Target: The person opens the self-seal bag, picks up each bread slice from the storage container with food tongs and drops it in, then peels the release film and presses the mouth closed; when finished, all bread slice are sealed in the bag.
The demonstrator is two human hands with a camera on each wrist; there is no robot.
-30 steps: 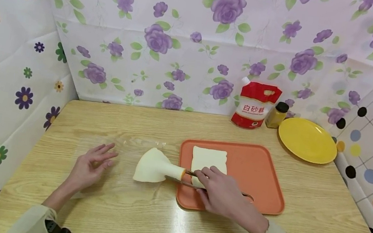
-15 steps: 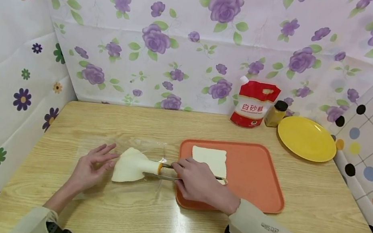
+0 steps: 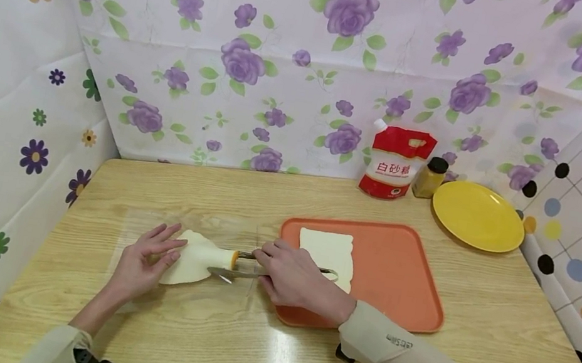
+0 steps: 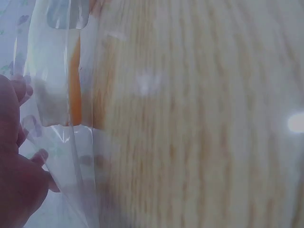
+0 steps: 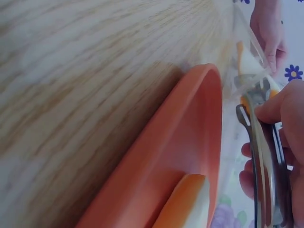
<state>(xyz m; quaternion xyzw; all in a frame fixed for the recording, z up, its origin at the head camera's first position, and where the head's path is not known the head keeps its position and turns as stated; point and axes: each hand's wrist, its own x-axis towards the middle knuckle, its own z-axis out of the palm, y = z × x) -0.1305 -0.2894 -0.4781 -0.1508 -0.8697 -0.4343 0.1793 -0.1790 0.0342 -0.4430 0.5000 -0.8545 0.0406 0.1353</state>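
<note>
My right hand (image 3: pixel 293 277) grips metal tongs (image 5: pixel 265 166), whose tips clamp a white bread slice (image 3: pixel 192 262) with an orange-brown crust edge. Squeezed narrow at the tongs, the slice fans out towards my left hand (image 3: pixel 141 262). A clear plastic bag (image 3: pixel 227 293) lies around the slice on the wooden table. My left hand's fingers are loosely bent, with thumb and index apart at the slice's far-left edge. In the left wrist view, the bag's film (image 4: pixel 85 147) stretches beside those fingers, and the slice's crust shows through it.
An orange tray (image 3: pixel 396 274) carries another bread slice (image 3: pixel 326 247), partly covered by my right hand. Behind stand a red and white sugar pouch (image 3: pixel 397 163) and a black-capped jar (image 3: pixel 431 179). A yellow plate (image 3: pixel 478 216) leans at the right wall.
My right hand has moved left from over the tray with the tongs and slice. The slice now reaches my left hand's fingertips over the bag; the left hand has barely moved.
</note>
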